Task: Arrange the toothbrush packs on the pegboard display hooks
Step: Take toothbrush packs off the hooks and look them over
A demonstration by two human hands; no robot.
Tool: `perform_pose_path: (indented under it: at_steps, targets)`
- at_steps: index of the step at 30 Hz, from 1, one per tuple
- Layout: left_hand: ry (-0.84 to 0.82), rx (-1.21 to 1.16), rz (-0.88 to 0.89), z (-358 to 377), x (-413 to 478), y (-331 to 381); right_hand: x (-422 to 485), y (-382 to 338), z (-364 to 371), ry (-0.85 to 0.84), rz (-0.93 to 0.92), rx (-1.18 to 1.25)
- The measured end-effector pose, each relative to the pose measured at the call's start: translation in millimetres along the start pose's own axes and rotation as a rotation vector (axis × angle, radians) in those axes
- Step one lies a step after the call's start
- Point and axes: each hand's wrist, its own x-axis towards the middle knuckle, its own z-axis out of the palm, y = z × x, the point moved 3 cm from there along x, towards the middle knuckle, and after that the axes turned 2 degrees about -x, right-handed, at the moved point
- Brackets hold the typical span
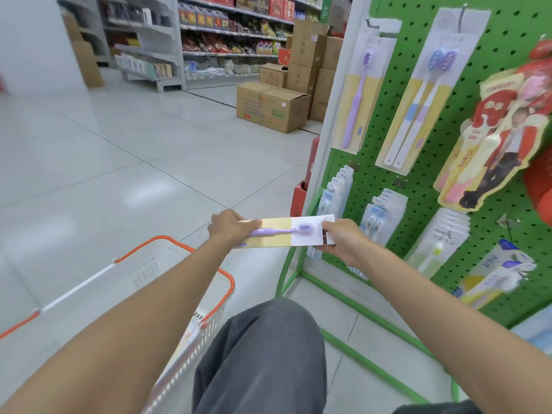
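In front of the green pegboard (397, 121), both hands hold one toothbrush pack (283, 236) level: left hand (230, 227) grips the handle end, right hand (343, 239) the head end. Pack likely light, bendy card; best held near the hang-hole end.

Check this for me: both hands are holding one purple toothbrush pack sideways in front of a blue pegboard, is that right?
Not quite. The pegboard is green, not blue, as the head view shows. The rest stands: the left hand and the right hand hold one purple toothbrush pack sideways in front of it.
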Motion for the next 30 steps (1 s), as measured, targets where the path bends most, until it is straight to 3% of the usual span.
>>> perform_pose_path:
  at_steps: [4, 10, 16, 22, 30]
  targets:
    - [0.075, -0.023, -0.117, -23, 9, -62, 40, 25, 55, -0.081, 0.011, -0.269]
    - [0.092, -0.013, -0.239, -50, 24, -158, 94, 67, 157, -0.159, -0.114, -0.704]
    - [0.177, -0.162, -0.464, -61, 30, -278, 125, 110, 255, -0.466, -0.12, -1.176]
    - [0.104, -0.131, -0.613, -36, 29, -365, 137, 165, 321, -0.619, -0.108, -1.364]
    - [-0.064, 0.046, -0.782, -9, 15, -427, 152, 252, 335, -0.754, -0.232, -1.559]
